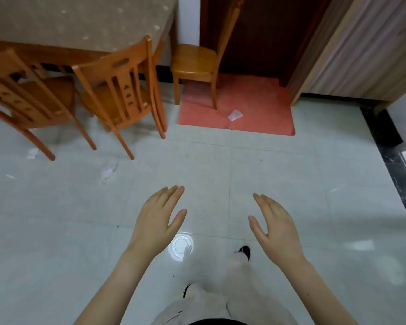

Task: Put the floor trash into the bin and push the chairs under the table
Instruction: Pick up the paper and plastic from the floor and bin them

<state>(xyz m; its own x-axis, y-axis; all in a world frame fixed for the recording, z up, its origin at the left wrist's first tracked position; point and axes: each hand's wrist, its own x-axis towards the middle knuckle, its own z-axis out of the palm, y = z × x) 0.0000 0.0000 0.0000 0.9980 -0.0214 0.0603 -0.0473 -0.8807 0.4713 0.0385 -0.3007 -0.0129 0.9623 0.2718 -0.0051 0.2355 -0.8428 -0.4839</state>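
My left hand (157, 219) and my right hand (274, 228) are held out over the pale tiled floor with straight fingers, holding nothing. Trash lies on the floor: a white paper (235, 115) on the red mat (263, 118), a crumpled clear wrapper (108, 172) near the chair legs, and a white scrap (32, 153) further left. Two wooden chairs (122, 90) (26, 97) stand pulled out from the table (80, 24) at upper left. A third wooden chair (197, 64) stands by the table's right end. No bin is in view.
A dark wooden door (263, 31) stands behind the red mat. A striped panel wall (352, 48) runs at the right, with a black marble strip (394, 160) along the floor. My feet (243, 252) are below the hands. A round light reflection (181, 247) shines on the tiles.
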